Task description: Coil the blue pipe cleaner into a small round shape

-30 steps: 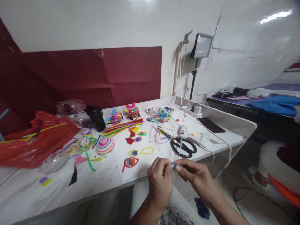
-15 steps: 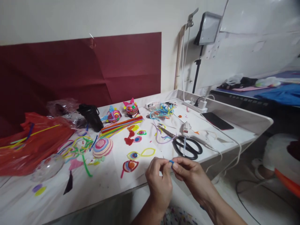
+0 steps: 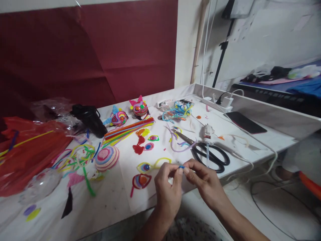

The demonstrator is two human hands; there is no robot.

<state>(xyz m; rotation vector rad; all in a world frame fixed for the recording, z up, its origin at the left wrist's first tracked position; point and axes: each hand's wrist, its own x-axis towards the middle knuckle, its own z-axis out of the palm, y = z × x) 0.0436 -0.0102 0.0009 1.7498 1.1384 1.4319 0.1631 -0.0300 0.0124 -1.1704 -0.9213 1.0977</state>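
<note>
Pinched between the fingertips of both hands is a short blue pipe cleaner piece [image 3: 181, 167], mostly hidden by the fingers. My left hand [image 3: 168, 187] grips one end and my right hand [image 3: 205, 177] the other, just above the table's front edge. Left of the hands, on white paper, lie a red-rimmed eye shape [image 3: 141, 181] and a yellow-rimmed eye shape [image 3: 143, 167] made of coiled pipe cleaners. Large black-handled scissors [image 3: 212, 155] rest behind my right hand. A hot glue gun [image 3: 208, 133] stands beside them.
A bundle of coloured pipe cleaners [image 3: 129, 129], two decorated animal heads [image 3: 139, 107] and a striped coiled dome [image 3: 107, 158] sit further back. A black bottle [image 3: 89, 120] leans by a red plastic bag [image 3: 35, 150]. A phone [image 3: 245, 122] and cables lie at right.
The camera view has tilted down and shifted, so the table appears larger. Both hands still hold the blue piece, which now shows lying flatter between the fingertips.
</note>
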